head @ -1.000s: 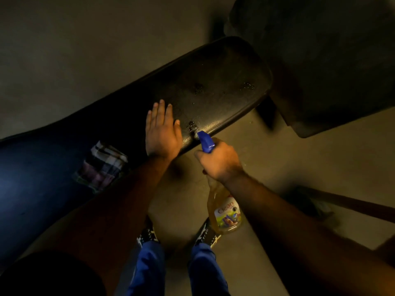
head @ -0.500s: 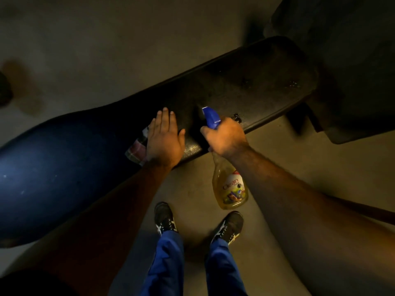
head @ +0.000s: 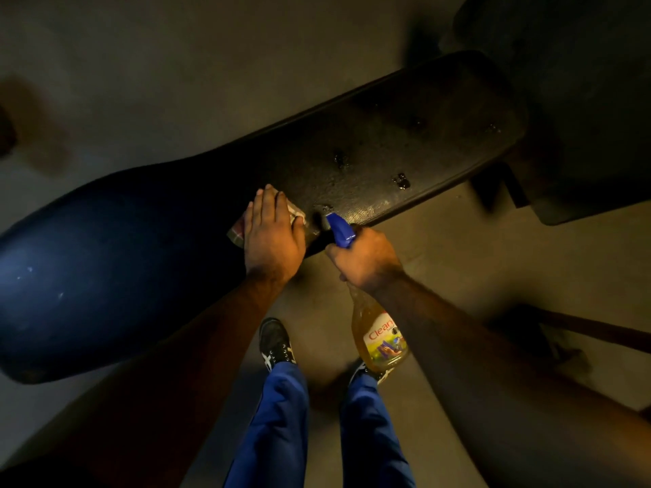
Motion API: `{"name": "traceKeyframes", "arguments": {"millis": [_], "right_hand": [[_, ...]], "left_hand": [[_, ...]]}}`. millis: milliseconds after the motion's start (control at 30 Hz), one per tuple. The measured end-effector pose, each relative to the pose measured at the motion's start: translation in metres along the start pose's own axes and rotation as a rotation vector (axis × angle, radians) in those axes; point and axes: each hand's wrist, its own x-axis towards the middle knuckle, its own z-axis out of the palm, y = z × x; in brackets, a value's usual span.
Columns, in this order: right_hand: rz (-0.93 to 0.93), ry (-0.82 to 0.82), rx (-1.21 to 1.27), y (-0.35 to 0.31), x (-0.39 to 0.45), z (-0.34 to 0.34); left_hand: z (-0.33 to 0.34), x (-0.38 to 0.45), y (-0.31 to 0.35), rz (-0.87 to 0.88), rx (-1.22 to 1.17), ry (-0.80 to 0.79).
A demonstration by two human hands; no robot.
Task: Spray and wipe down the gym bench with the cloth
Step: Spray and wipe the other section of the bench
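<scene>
A long black padded gym bench [head: 405, 142] runs from lower left to upper right, with wet droplets on its right half. My left hand [head: 273, 234] lies flat on a checked cloth [head: 236, 231], pressing it against the pad near the front edge; only the cloth's corners show around my fingers. My right hand [head: 364, 258] grips the neck of a spray bottle [head: 380, 332] of orange liquid. Its blue nozzle [head: 340, 227] points at the bench edge just right of the cloth.
Dim concrete floor surrounds the bench. A large dark piece of equipment [head: 581, 100] stands at the bench's far right end. My two feet in dark shoes [head: 276, 343] stand close to the bench's front edge. A brownish bar [head: 599, 329] lies on the floor at right.
My left hand has slid the cloth rightward along the pad, and the cloth now sits under my palm. The right hand with the bottle stays beside it. The view has shifted.
</scene>
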Motion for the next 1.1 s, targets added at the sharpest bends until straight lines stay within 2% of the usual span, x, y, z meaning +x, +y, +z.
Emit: {"name": "traceKeyframes", "arguments": {"millis": [167, 367, 633, 733, 867, 1000, 1100], "right_hand": [[-0.044, 0.059, 0.125, -0.021, 0.003, 0.003], [-0.122, 0.095, 0.151, -0.054, -0.009, 0.0], [-0.242, 0.162, 0.198, -0.123, -0.042, 0.003], [-0.318, 0.094, 0.196, -0.147, -0.06, 0.009], [-0.5, -0.028, 0.333, -0.181, -0.078, 0.025], [-0.639, -0.245, 0.401, -0.215, -0.086, 0.043], [-0.66, -0.327, 0.397, -0.235, -0.081, 0.06]], "left_hand": [[-0.006, 0.002, -0.003, 0.004, -0.094, -0.035], [-0.037, -0.005, -0.02, 0.036, -0.194, -0.06], [-0.131, -0.018, -0.056, 0.026, -0.37, -0.344], [-0.158, -0.03, -0.064, 0.03, -0.512, -0.491], [-0.169, -0.05, -0.086, 0.083, -0.639, -0.614], [-0.176, -0.056, -0.116, -0.029, -0.83, -0.561], [-0.174, -0.052, -0.14, -0.088, -0.829, -0.345]]}}
